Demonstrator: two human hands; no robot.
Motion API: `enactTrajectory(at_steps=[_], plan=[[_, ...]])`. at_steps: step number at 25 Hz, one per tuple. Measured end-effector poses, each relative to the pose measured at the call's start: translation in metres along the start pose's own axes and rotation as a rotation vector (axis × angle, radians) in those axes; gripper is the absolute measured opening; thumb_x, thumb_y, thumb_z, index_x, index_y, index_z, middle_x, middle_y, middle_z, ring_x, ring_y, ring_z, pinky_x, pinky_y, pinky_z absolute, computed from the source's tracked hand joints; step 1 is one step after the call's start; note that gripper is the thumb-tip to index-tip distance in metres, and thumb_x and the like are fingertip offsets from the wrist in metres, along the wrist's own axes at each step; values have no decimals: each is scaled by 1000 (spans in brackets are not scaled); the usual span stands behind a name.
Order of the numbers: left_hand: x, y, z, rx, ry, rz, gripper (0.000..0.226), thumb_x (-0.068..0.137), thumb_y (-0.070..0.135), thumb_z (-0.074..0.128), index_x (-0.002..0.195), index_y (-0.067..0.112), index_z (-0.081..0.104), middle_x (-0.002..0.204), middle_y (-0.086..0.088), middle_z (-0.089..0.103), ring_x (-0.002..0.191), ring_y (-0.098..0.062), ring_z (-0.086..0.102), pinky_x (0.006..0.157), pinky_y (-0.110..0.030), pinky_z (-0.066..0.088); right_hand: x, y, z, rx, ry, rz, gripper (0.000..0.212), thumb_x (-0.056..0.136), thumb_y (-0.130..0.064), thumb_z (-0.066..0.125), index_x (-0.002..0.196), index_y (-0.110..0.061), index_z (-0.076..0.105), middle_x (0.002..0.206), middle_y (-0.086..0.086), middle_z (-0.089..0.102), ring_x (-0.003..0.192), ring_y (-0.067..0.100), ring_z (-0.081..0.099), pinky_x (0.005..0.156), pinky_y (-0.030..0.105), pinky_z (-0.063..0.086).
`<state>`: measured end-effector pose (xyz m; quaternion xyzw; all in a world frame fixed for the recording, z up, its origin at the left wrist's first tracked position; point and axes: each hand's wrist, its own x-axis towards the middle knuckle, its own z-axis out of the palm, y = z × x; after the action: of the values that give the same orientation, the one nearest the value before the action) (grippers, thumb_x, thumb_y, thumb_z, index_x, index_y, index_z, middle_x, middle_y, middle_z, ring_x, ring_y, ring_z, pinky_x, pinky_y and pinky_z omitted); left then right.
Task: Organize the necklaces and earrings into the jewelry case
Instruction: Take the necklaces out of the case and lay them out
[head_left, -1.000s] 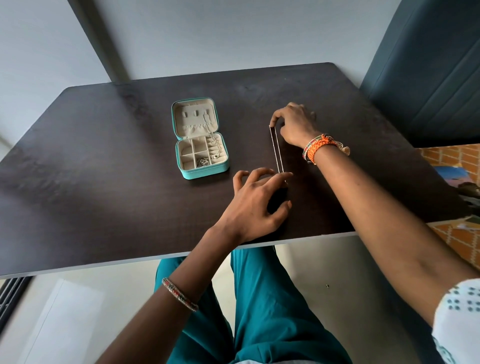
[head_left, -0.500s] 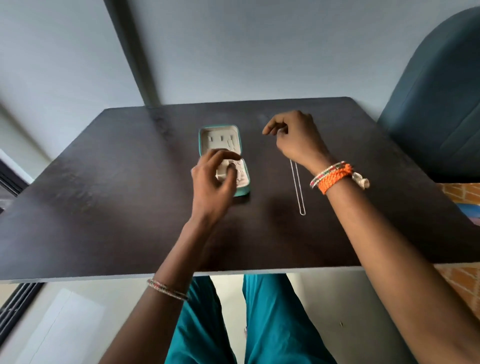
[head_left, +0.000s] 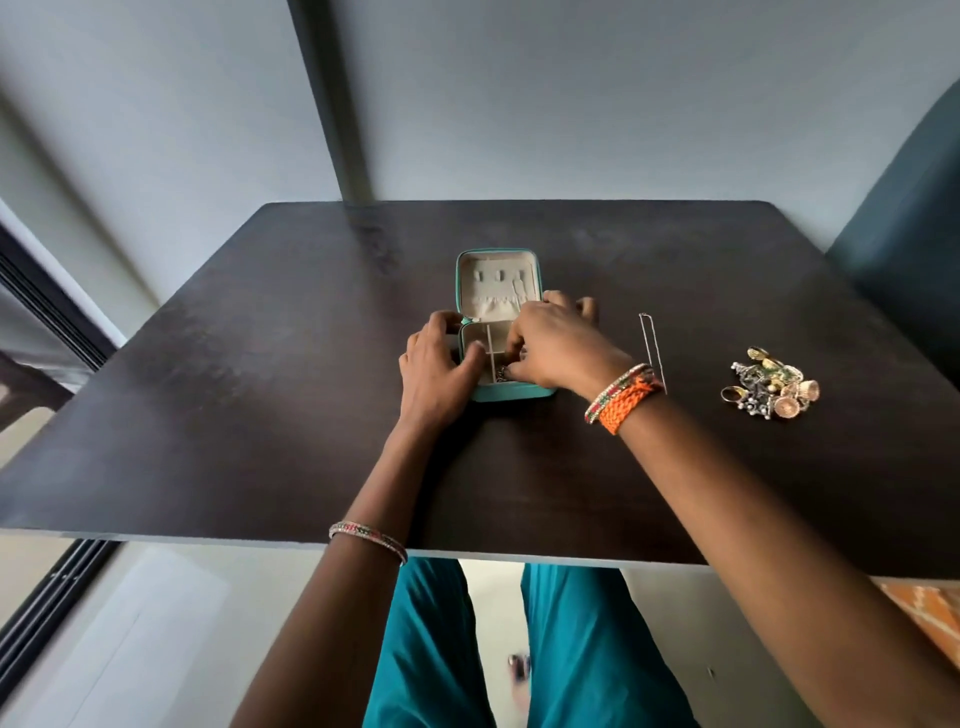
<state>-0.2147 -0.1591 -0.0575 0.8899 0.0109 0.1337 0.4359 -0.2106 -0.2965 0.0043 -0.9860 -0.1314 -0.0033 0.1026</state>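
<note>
A small teal jewelry case (head_left: 497, 283) lies open at the middle of the dark table (head_left: 249, 395), with its beige lid flat behind the divided tray. My left hand (head_left: 434, 369) grips the case's left side, its thumb over the tray. My right hand (head_left: 558, 343) covers the tray's right half. Its curled fingers and thumb pinch a small silver piece (head_left: 501, 372) in a front compartment. To the right of the case a thin silver necklace (head_left: 655, 348) lies stretched out on the table. A pile of earrings and rings (head_left: 774, 389) sits further right.
A dark blue chair back (head_left: 904, 234) stands at the table's right side. The table's front edge runs just above my knees. A dark post rises along the wall behind the table.
My right hand has let go of the necklace's end and moved left onto the case. My left hand has dropped to grip the case's side. The view has widened, showing the earring pile.
</note>
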Motion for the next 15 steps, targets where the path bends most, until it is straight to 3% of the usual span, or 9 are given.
enactTrajectory(at_steps=[3, 8, 12, 15], plan=[[2, -3, 1, -5, 26, -6, 31, 85, 23, 57, 115, 15, 53, 112, -4, 62, 108, -27, 54, 99, -46, 38, 6, -7, 3, -69, 9, 15, 25, 79, -27, 71, 101, -17, 64, 118, 1, 59, 127, 23, 37, 106, 52, 22], [2, -3, 2, 18, 41, 12, 33, 86, 13, 49, 118, 13, 52, 117, -6, 62, 112, -26, 53, 99, -42, 36, 5, -15, 7, -62, 70, -12, 16, 80, -8, 65, 91, -19, 60, 111, 2, 62, 128, 24, 37, 108, 51, 18], [-4, -2, -4, 36, 92, 1, 34, 84, 11, 46, 118, 15, 50, 116, -5, 62, 111, -26, 53, 96, -40, 34, -3, -29, 15, -50, 134, -33, 26, 82, -1, 58, 105, -13, 62, 118, 4, 59, 136, 26, 28, 110, 52, 11], [-15, -13, -21, 37, 101, -18, 30, 84, 16, 44, 113, 18, 51, 110, 0, 64, 109, -21, 56, 95, -34, 30, -9, -43, 22, -35, 144, -58, 25, 82, -3, 58, 104, -12, 63, 118, 4, 58, 136, 26, 28, 110, 51, 11]])
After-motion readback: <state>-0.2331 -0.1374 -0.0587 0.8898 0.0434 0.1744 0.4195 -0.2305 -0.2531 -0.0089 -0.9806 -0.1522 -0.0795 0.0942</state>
